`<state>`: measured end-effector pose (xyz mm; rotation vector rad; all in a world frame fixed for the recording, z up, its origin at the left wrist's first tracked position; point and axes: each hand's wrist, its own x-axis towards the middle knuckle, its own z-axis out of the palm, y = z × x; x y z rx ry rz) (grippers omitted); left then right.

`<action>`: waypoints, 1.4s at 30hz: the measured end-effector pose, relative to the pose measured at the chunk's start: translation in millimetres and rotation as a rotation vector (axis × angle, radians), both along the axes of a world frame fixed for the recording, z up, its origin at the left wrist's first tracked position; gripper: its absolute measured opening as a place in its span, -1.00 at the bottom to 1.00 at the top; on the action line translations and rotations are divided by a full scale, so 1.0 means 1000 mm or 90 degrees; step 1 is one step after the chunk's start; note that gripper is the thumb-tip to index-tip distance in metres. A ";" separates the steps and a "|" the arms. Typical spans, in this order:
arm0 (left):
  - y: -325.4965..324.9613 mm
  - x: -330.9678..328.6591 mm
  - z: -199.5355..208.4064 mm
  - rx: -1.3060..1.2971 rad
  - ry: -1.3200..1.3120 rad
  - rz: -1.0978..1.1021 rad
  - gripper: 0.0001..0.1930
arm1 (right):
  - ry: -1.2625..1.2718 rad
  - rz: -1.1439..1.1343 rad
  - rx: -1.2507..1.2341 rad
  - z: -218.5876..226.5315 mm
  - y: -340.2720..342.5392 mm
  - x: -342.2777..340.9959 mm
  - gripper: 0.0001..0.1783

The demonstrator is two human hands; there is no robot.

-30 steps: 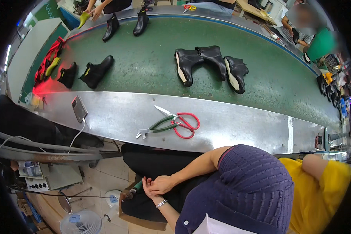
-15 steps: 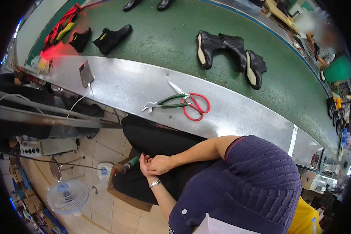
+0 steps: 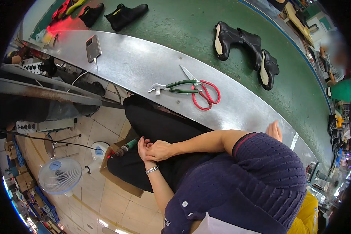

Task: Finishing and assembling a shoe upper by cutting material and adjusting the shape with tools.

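My two hands rest together over my lap. My right hand (image 3: 159,151) is closed over the palm of my left hand (image 3: 142,149), hiding part of it. The visible left fingers are loosely bent and apart, with no tool in them; a metal watch (image 3: 152,169) circles that wrist. Just beside the left fingertips lies a green-handled tool (image 3: 131,144), its kind unclear. On the metal table edge (image 3: 132,50), away from both hands, green-handled pincers (image 3: 177,86) lie across red-handled scissors (image 3: 211,95).
Black boots (image 3: 238,39) with pale soles and two dark ankle boots (image 3: 124,16) stand on the green belt (image 3: 175,23). A phone (image 3: 93,48) is plugged into a white cable. A cardboard box (image 3: 121,183) and fan (image 3: 60,175) are below. Another person's hand (image 3: 275,131) shows at right.
My view has shifted, so the table things sit higher and mostly further right. Another person's hand has appeared by the table's edge. My hands stay together.
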<state>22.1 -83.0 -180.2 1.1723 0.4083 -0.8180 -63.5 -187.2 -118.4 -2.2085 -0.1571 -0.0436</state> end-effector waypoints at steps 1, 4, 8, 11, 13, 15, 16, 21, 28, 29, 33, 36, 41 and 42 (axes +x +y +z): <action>0.000 0.000 0.000 0.005 -0.006 -0.005 -0.74 | 0.007 0.003 -0.007 -0.002 0.000 0.001 -0.38; 0.000 0.000 -0.002 0.013 0.006 0.005 -0.72 | 0.009 0.003 0.007 0.004 -0.003 0.000 -0.37; 0.001 0.000 -0.003 0.004 0.010 0.014 -0.72 | -0.005 -0.001 0.013 0.006 -0.002 0.000 -0.37; -0.003 -0.001 0.002 0.031 0.004 0.002 -0.73 | -0.010 -0.011 0.015 0.005 -0.003 0.000 -0.30; -0.003 0.000 0.003 0.032 0.003 0.002 -0.73 | -0.008 -0.004 0.013 0.004 -0.002 0.000 -0.34; -0.002 0.000 0.002 0.031 0.001 0.001 -0.73 | -0.005 0.002 0.010 0.005 -0.003 0.001 -0.37; -0.002 0.000 0.002 0.032 0.000 0.000 -0.73 | -0.008 0.002 0.010 0.005 -0.004 0.001 -0.37; -0.002 0.000 0.002 0.013 0.004 -0.002 -0.73 | -0.013 -0.004 0.007 0.003 -0.003 0.001 -0.38; -0.002 0.002 0.001 0.014 0.012 0.009 -0.74 | 0.016 0.013 0.001 0.004 -0.003 0.003 -0.37; -0.001 0.002 0.001 0.016 0.012 0.003 -0.75 | 0.019 0.007 0.003 0.005 -0.002 0.003 -0.37; -0.004 0.001 0.002 0.014 0.011 0.014 -0.76 | -0.006 0.012 0.002 0.004 -0.004 0.003 -0.38; -0.007 0.000 0.005 0.009 -0.004 0.014 -0.75 | -0.020 0.014 0.007 0.007 -0.007 0.005 -0.38; -0.005 0.000 0.005 0.029 0.009 0.010 -0.75 | -0.013 -0.002 0.002 0.007 -0.004 0.004 -0.39; -0.005 0.000 0.005 0.028 -0.004 0.012 -0.75 | -0.011 -0.007 0.003 0.006 -0.003 0.004 -0.40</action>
